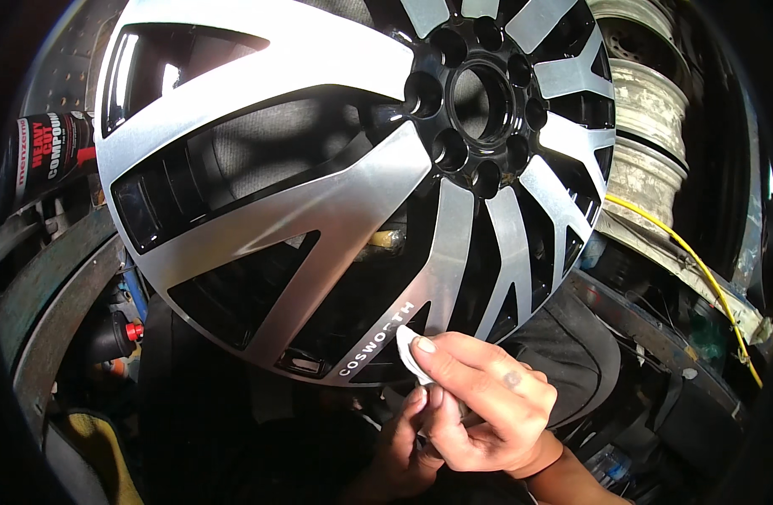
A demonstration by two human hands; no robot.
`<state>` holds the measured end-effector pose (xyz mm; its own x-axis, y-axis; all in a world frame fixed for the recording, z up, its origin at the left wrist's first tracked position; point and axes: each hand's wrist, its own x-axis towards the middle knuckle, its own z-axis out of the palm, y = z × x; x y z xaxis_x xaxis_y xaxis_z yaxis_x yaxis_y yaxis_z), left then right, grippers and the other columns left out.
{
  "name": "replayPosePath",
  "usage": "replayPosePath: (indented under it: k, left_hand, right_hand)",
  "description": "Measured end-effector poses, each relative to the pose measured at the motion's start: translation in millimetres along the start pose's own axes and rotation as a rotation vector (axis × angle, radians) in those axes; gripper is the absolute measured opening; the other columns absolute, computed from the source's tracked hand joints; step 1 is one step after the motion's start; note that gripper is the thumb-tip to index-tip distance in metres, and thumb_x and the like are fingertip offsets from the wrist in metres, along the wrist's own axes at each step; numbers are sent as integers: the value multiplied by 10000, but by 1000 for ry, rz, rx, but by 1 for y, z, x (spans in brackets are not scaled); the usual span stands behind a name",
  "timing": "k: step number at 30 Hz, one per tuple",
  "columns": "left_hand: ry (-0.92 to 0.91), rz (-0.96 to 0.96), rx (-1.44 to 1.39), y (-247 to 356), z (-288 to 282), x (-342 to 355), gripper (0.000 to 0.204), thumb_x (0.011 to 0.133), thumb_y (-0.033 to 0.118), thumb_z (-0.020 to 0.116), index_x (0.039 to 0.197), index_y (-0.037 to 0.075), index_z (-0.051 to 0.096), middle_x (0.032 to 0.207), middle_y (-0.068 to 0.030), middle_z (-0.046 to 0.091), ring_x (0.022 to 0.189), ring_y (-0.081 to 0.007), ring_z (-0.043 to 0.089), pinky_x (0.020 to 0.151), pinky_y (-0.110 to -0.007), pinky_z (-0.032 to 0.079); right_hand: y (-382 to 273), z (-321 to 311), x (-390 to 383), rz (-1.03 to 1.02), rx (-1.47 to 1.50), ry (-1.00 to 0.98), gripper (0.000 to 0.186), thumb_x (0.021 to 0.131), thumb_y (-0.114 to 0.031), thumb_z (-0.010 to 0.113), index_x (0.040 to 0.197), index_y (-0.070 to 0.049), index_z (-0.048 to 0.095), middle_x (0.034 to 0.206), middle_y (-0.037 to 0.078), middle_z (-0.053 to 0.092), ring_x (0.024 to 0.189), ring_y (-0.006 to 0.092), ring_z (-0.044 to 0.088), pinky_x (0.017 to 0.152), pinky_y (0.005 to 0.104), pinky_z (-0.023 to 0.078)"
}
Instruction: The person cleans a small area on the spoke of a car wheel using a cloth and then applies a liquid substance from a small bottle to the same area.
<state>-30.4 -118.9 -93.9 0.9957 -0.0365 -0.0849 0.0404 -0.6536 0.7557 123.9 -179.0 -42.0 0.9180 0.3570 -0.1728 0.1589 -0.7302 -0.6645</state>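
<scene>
Head view: a large alloy wheel with brushed silver spokes and glossy black pockets point(319, 202) fills the middle of the scene, tilted, its black hub with round bolt holes toward the far right. White lettering runs along one near spoke. At the wheel's near rim, the right hand point(487, 404) has its fingers point(441, 349) pinched together on a small white folded cloth pad point(407, 352), pressed against the rim edge. The left hand point(399, 454) sits just below it, fingers curled; what it grips cannot be told. At far left stands a dark bottle with a red-and-white label point(45, 156). Worn pale rims point(647, 109) are stacked at far right, a yellow cable point(698, 261) beside them.
</scene>
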Motion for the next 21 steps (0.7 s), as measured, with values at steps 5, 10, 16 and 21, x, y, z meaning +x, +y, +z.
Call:
replayPosePath:
  k: [5,10,16,21]
  left_hand:
    - [12,-89,-648,0,-10,11,294,1010,66,431,1201,-154,468,1218,-219,542,1074,-266,601,952,-340,503]
    - [-53,-242,-527,6,-3,-3,355,1025,123,406,1266,-137,414,1265,-236,497,1112,-303,575,970,-372,484]
    - [56,-562,-1414,-1,-19,21,611,1008,406,296,1394,-67,267,1350,-242,416,1240,-261,454,1034,-394,366]
    - [287,-586,-1062,-12,-32,29,350,956,215,439,1127,-68,554,1044,-188,596,905,-226,588,811,-331,460]
  right_hand:
    - [3,-7,-7,36,53,24,320,721,35,600,1029,40,688,918,185,687,733,220,701,614,263,560]
    - [4,-4,-8,36,64,-2,338,707,41,604,1033,38,693,919,180,688,726,223,702,603,263,560]
    - [2,-19,-16,89,244,-109,304,704,45,600,989,51,704,930,181,689,705,225,700,616,267,563]
    - [8,-32,-24,243,696,-505,321,866,8,585,1185,26,619,1071,162,654,925,248,667,802,314,523]
